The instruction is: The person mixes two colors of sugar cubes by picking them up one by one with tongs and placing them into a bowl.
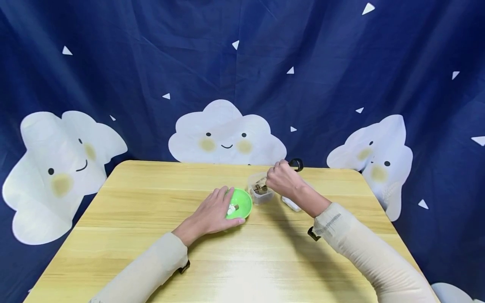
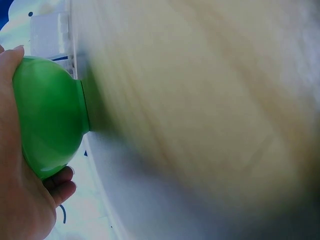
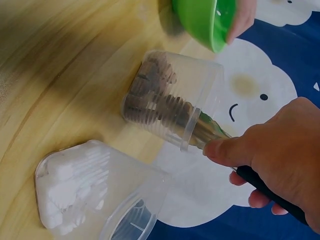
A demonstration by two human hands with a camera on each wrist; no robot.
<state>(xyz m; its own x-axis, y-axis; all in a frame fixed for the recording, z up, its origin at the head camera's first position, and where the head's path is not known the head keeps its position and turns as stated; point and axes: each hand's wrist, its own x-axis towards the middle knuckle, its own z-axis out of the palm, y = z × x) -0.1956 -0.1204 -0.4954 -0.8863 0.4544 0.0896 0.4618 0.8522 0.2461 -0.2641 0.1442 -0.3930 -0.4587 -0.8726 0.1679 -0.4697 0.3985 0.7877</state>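
My left hand [image 1: 216, 212] holds a green bowl [image 1: 245, 205] from its left side, fingers along the far side and thumb at the near side. White pieces [image 1: 230, 209] and a brown piece [image 1: 236, 207] lie in the bowl. My right hand [image 1: 285, 180] grips the black handle [image 3: 270, 196] of a metal utensil. Its shiny metal end [image 3: 204, 131] reaches into a clear plastic container [image 3: 200, 82] of brown pieces [image 3: 150, 90], which partly hide its tip. The left wrist view shows the bowl's green outside [image 2: 47, 117] and my fingers round it.
A second clear container [image 3: 135, 175] with white pieces [image 3: 70, 187] stands right of the first, partly beneath my right hand in the head view. All stand on a wooden table [image 1: 151, 202]. Behind its far edge hangs a dark blue curtain [image 1: 204, 63] with clouds.
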